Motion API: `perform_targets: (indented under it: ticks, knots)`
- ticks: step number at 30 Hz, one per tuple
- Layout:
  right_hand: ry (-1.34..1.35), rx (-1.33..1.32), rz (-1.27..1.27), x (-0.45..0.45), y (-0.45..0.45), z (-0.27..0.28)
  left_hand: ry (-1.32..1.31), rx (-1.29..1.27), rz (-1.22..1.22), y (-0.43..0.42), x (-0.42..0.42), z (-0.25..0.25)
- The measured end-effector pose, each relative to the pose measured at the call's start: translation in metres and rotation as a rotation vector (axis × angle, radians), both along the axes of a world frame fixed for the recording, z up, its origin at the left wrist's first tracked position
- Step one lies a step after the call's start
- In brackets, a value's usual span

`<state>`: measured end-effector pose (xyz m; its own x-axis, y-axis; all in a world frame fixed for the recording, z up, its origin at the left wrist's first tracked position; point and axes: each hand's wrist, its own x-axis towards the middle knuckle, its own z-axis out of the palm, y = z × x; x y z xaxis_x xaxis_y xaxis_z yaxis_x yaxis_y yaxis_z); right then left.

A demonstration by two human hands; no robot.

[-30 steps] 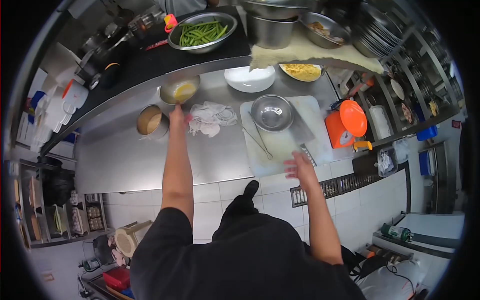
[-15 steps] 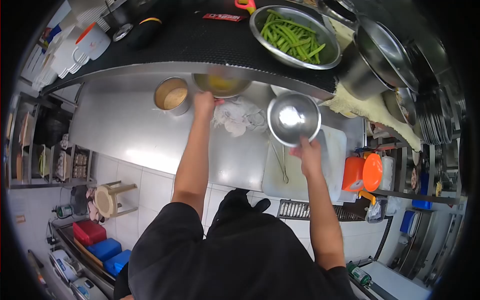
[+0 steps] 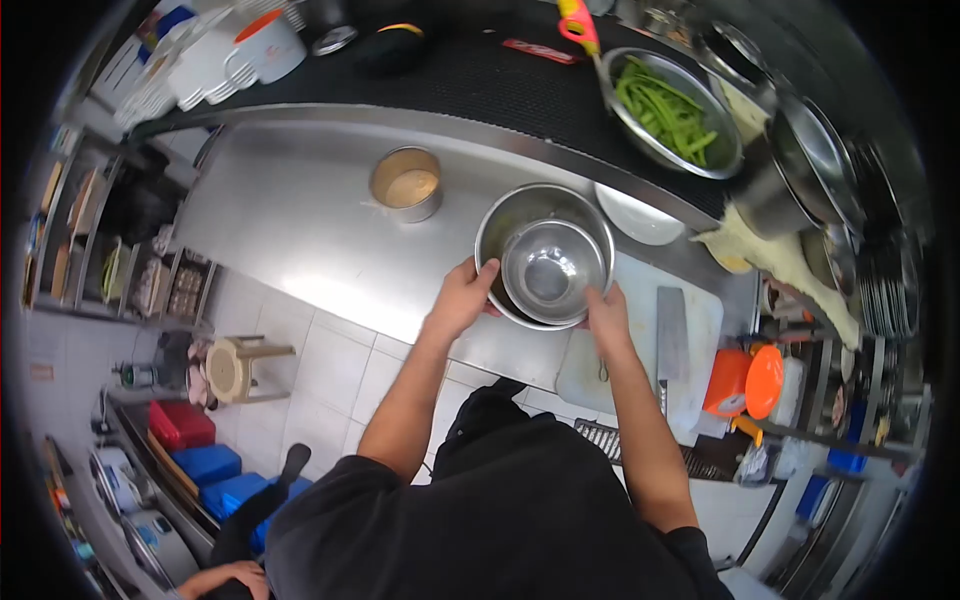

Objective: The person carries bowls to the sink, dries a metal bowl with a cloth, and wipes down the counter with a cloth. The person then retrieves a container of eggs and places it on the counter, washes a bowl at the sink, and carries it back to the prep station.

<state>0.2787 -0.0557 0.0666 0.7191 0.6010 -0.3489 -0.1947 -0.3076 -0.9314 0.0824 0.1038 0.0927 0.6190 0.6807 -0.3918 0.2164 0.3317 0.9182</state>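
Directly before me, a small metal bowl (image 3: 552, 268) sits inside a larger metal mixing bowl (image 3: 497, 222). My left hand (image 3: 466, 295) is closed on the large bowl's near-left rim, thumb on top. My right hand (image 3: 608, 315) grips the rim of the small bowl at its near right; whether its fingers also catch the large bowl is hidden. Right of the bowls, a cleaver (image 3: 671, 335) lies on a white cutting board (image 3: 635, 290). To the left stands a round metal pot (image 3: 425, 208) with pale brown contents.
On the black shelf (image 3: 470, 85) above the steel counter (image 3: 290, 200) rest a bowl of green beans (image 3: 670, 115), a white mug (image 3: 270, 52) and stacked pans. An orange scale (image 3: 728, 382) stands at the right. At lower left, another person's hand (image 3: 243, 575) shows near blue containers.
Both hands have come together. The large bowl has come out from under the shelf edge, and the small bowl now sits inside it. The white cloth is no longer visible.
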Motion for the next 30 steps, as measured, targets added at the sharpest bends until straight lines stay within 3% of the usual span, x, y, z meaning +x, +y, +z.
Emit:
perform_targets:
  ticks: [1, 3, 5, 7, 8, 11, 14, 18, 23, 30]
  knots:
    - [0.144, 0.037, -0.007, 0.002, -0.010, 0.001, 0.008, -0.046, -0.043, 0.006, -0.008, 0.005]
    - [0.179, 0.039, -0.055, 0.008, -0.037, -0.007, 0.031, -0.031, -0.143, 0.024, -0.010, 0.006]
    - [0.231, 0.057, -0.159, 0.005, -0.068, -0.003, 0.223, 0.302, 0.037, 0.056, -0.016, -0.001]
    - [0.299, 0.094, -0.255, -0.001, -0.099, 0.014, 0.637, 1.124, 0.288, 0.106, -0.025, -0.040]
    - [0.248, 0.092, -0.310, -0.001, -0.119, 0.015, 0.706, 1.152, 0.286, 0.118, -0.025, -0.032]
    - [0.102, 0.029, -0.431, -0.007, -0.184, 0.023, 0.982, 1.309, 0.100, 0.158, -0.033, -0.075]
    - [-0.050, -0.051, -0.535, -0.011, -0.248, 0.041, 0.877, 1.253, -0.020, 0.179, -0.029, -0.092]
    - [-0.127, -0.051, -0.768, -0.024, -0.335, 0.028, 0.691, 1.405, -0.005, 0.145, -0.010, -0.063]
    - [-0.056, 0.017, -0.985, -0.041, -0.417, 0.058, 0.608, 1.396, -0.069, 0.049, 0.031, 0.015]
    - [0.015, 0.032, -1.135, -0.046, -0.561, 0.052, 0.194, 1.456, -0.367, -0.136, 0.092, 0.094]
